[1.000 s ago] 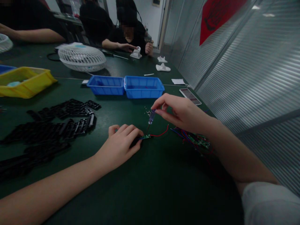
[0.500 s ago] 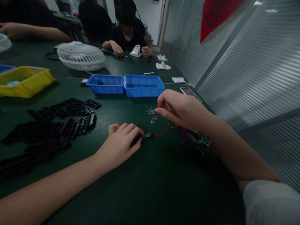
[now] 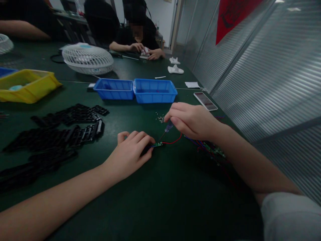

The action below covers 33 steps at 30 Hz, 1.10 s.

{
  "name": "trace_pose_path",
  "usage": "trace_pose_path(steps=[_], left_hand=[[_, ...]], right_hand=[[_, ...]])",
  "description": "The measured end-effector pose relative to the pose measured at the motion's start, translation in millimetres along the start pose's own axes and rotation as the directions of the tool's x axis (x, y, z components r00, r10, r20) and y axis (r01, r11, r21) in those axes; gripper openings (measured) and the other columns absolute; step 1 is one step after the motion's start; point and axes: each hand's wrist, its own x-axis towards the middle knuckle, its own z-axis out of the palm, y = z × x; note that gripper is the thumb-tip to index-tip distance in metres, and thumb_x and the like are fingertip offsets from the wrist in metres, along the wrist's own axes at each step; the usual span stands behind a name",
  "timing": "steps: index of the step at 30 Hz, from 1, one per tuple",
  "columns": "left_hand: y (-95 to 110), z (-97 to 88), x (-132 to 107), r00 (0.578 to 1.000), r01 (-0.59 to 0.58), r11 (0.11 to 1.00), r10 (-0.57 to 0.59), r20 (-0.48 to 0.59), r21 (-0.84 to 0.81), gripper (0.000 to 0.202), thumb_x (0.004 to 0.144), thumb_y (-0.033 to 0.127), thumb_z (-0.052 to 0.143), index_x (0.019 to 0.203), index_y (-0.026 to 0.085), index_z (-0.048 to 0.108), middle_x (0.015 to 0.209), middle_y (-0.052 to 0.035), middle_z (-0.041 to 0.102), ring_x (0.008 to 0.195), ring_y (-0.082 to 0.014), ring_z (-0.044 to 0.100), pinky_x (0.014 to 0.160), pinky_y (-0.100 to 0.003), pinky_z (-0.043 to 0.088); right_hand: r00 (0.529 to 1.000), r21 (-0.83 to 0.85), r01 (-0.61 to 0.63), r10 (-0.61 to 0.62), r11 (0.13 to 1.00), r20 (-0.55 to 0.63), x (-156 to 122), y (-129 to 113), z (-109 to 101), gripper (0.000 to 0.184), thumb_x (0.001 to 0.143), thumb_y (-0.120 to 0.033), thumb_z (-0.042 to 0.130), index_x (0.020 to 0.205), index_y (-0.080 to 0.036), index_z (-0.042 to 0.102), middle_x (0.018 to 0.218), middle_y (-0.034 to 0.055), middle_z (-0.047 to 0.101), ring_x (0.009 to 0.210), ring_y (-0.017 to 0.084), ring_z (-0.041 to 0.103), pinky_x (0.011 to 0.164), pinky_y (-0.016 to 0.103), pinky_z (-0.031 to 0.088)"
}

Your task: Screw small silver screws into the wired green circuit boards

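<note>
My left hand is closed on a small green circuit board, pinning it near the table surface. A red wire curves away from the board's right end. Whatever else lies under those fingers is dark and mostly hidden. My right hand grips a screwdriver with a clear handle, tilted so that its shaft points down to the board. Small loose screws are scattered just beyond the screwdriver. Beneath my right forearm sits a heap of wired circuit boards, partly covered.
Rows of black plastic parts spread over the left. Two blue bins stand ahead, with a yellow bin to the left. A phone lies at the right edge. Beyond are a white fan cage and a co-worker handling a white part.
My right hand has lowered slightly and its fingers have curled further round the screwdriver, which leans more to the right. My left hand keeps its place. The co-worker's hands have come together on the white part.
</note>
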Motion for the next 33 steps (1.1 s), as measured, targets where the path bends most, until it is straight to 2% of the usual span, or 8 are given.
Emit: trace_pose_path(steps=[2, 4, 7, 11, 13, 16, 23, 33], left_hand=[[-0.1, 0.2, -0.1, 1.000, 0.001, 1.000, -0.001, 0.000, 0.001, 0.016, 0.095, 0.033, 0.046, 0.107, 0.027, 0.054, 0.105, -0.0016, 0.061, 0.101, -0.0251, 0.053, 0.087, -0.047, 0.026], [-0.2, 0.4, -0.1, 1.000, -0.002, 1.000, 0.002, 0.001, -0.001, 0.016, 0.095, 0.033, 0.047, 0.108, 0.027, 0.054, 0.105, -0.0016, 0.061, 0.101, -0.0249, 0.053, 0.087, -0.047, 0.026], [-0.3, 0.2, 0.3, 1.000, -0.007, 1.000, 0.007, -0.001, 0.000, 0.016, 0.095, 0.032, 0.046, 0.108, 0.027, 0.054, 0.105, -0.0016, 0.061, 0.101, -0.0248, 0.053, 0.087, -0.047, 0.025], [-0.5, -0.3, 1.0, 1.000, -0.008, 1.000, 0.008, -0.008, 0.002, 0.016, 0.095, 0.033, 0.046, 0.108, 0.027, 0.055, 0.106, -0.0019, 0.061, 0.100, -0.0247, 0.054, 0.086, -0.047, 0.025], [-0.8, -0.6, 0.9, 1.000, -0.010, 1.000, 0.010, -0.007, 0.002, 0.017, 0.095, 0.033, 0.046, 0.108, 0.027, 0.055, 0.106, -0.0026, 0.062, 0.100, -0.0250, 0.054, 0.086, -0.046, 0.025], [-1.2, -0.9, 0.5, 1.000, -0.010, 1.000, 0.010, -0.005, 0.004, 0.017, 0.095, 0.034, 0.046, 0.108, 0.027, 0.055, 0.107, -0.0032, 0.062, 0.101, -0.0256, 0.054, 0.085, -0.046, 0.025], [-0.6, -0.2, 0.8, 1.000, -0.001, 1.000, 0.001, 0.006, -0.011, 0.016, 0.095, 0.033, 0.046, 0.108, 0.027, 0.055, 0.106, -0.0022, 0.062, 0.101, -0.0254, 0.054, 0.086, -0.046, 0.026], [-0.9, -1.9, 0.2, 1.000, -0.001, 1.000, 0.001, 0.005, -0.016, 0.017, 0.096, 0.033, 0.045, 0.108, 0.027, 0.055, 0.106, -0.0030, 0.062, 0.101, -0.0249, 0.053, 0.085, -0.046, 0.025]], right_hand=[[0.999, 0.145, 0.035, -0.033, 0.989, -0.011, -0.2, 3.2, -1.2, 0.039, 0.099, -0.027, 0.029, 0.111, -0.013, 0.064, 0.102, 0.0094, 0.058, 0.088, 0.017, 0.055, 0.074, 0.029, 0.041], [0.998, 0.246, 0.059, -0.056, 0.968, -0.021, -0.1, 5.2, -2.2, 0.035, 0.098, -0.022, 0.033, 0.115, -0.013, 0.063, 0.102, 0.0092, 0.056, 0.090, 0.017, 0.055, 0.080, 0.031, 0.043], [0.997, 0.324, 0.070, -0.059, 0.944, -0.045, 0.2, 6.3, -3.0, 0.029, 0.097, -0.020, 0.040, 0.118, -0.013, 0.057, 0.098, 0.0066, 0.057, 0.087, 0.015, 0.055, 0.078, 0.029, 0.044], [0.991, 0.293, -0.007, 0.047, 0.956, -0.129, -0.1, 8.0, -3.3, 0.021, 0.096, -0.031, 0.051, 0.106, -0.014, 0.056, 0.092, 0.0040, 0.060, 0.077, 0.012, 0.056, 0.067, 0.024, 0.041], [0.985, 0.264, -0.013, 0.058, 0.964, -0.163, -0.5, 9.6, -4.1, 0.022, 0.095, -0.035, 0.054, 0.098, -0.014, 0.059, 0.088, 0.0024, 0.062, 0.074, 0.011, 0.056, 0.064, 0.023, 0.039], [0.987, 0.256, -0.001, 0.043, 0.967, -0.158, -0.9, 12.4, -6.9, 0.020, 0.095, -0.032, 0.054, 0.101, -0.015, 0.063, 0.086, 0.0011, 0.065, 0.070, 0.010, 0.056, 0.060, 0.023, 0.037], [0.986, 0.266, 0.076, -0.033, 0.961, -0.161, 0.2, 17.9, -14.1, 0.015, 0.093, -0.027, 0.057, 0.097, -0.016, 0.067, 0.094, 0.0041, 0.066, 0.081, 0.013, 0.056, 0.071, 0.026, 0.041], [0.990, 0.219, 0.015, 0.017, 0.976, -0.142, -0.5, 18.0, -11.9, 0.026, 0.092, -0.042, 0.057, 0.092, -0.017, 0.061, 0.089, 0.0017, 0.061, 0.068, 0.010, 0.050, 0.065, 0.025, 0.035]])
